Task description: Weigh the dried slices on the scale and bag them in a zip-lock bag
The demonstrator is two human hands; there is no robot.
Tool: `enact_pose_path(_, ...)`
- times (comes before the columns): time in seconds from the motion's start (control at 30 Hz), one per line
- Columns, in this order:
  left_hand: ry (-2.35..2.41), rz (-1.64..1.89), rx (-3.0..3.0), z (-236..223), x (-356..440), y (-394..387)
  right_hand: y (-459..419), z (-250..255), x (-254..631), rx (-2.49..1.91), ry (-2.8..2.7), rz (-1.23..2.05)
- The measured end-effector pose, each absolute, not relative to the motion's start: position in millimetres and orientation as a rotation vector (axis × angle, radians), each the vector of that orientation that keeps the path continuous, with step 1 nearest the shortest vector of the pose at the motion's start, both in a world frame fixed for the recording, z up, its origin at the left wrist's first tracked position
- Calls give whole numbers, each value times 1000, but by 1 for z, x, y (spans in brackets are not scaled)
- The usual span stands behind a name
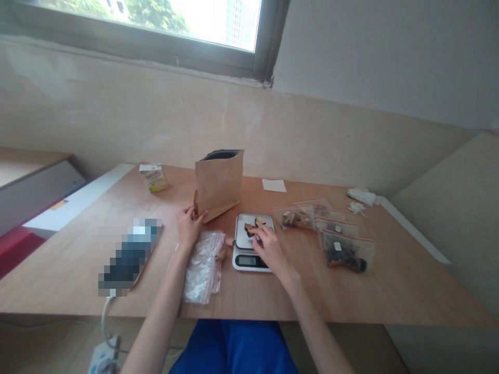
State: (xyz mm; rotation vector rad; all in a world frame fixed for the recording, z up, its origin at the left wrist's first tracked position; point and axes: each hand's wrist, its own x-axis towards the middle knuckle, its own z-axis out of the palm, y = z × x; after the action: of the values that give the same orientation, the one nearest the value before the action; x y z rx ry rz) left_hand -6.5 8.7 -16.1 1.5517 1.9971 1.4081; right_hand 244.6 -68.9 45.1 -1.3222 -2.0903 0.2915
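Note:
A brown kraft paper bag (219,182) stands upright with its top open and its dark lining showing. At its lower left corner is my left hand (189,227), its fingers closed around a brown dried slice (196,199) that rests against the bag. Dried brown and dark pieces (250,228) lie on the plate of a white kitchen scale (255,262). Over that plate, my right hand (268,246) has its fingertips together on the pieces; the fingers partly hide what they grip. Clear zip bags (200,270) lie flat between my forearms, with small brown bits beside the scale.
To the right lie several filled zip bags (345,254) with dried contents. A white paper (274,185) and crumpled white tissue (362,196) are near the wall. At left are a small carton (154,177) and a blurred-out device (130,259) with a cable running off the front edge.

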Motion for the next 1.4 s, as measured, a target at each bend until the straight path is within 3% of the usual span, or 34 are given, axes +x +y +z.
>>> enact_pose_path(0.1, 1999, 1381, 1575, -18, -7, 9, -76, 43, 235, -1345, -2106, 145)
enact_pose_path(0.33, 2013, 1307, 1638, -19, -8, 10, -114, 45, 199, -1201, -2319, 316)
enact_pose_path(0.5, 2027, 1279, 1671, -18, -8, 9, -121, 28, 188, -1249, -2524, 107)
enact_pose_path(0.77, 2035, 1253, 1700, -17, -8, 9, -96, 48, 214, -1405, -2193, 135)
enact_pose_path(1.23, 2018, 1263, 1709, -19, -8, 10, -74, 42, 162, -1337, -2542, -53)
enact_pose_path(1.4, 2006, 1282, 1687, -20, -8, 11, -71, 63, 181, -1297, -2278, 143)
